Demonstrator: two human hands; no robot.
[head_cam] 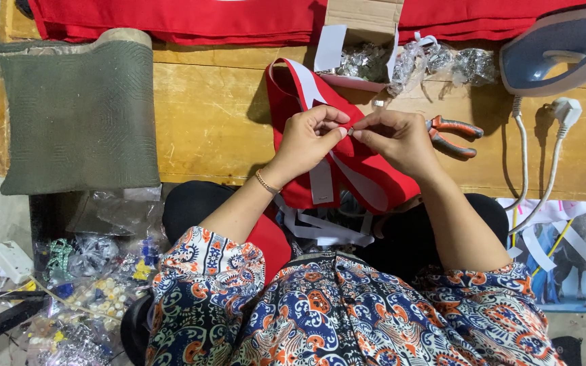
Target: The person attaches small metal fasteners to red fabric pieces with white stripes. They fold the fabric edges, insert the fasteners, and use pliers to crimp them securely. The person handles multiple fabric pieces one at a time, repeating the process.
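Note:
My left hand (310,139) and my right hand (395,139) meet fingertip to fingertip over a red cloth piece with white bands (367,179) that hangs off the wooden table's (211,122) front edge. Between the fingertips is a tiny silver metal piece (351,131), pinched by both hands. White strips (323,227) trail down into my lap. A gold bracelet sits on my left wrist.
Orange-handled pliers (454,135) lie just right of my right hand. A small cardboard box of silver bits (363,61) and clear bags (442,62) stand behind. An iron (561,47) with cord and plug is at the far right, a green pad (76,112) at the left, red cloth (191,20) at the back.

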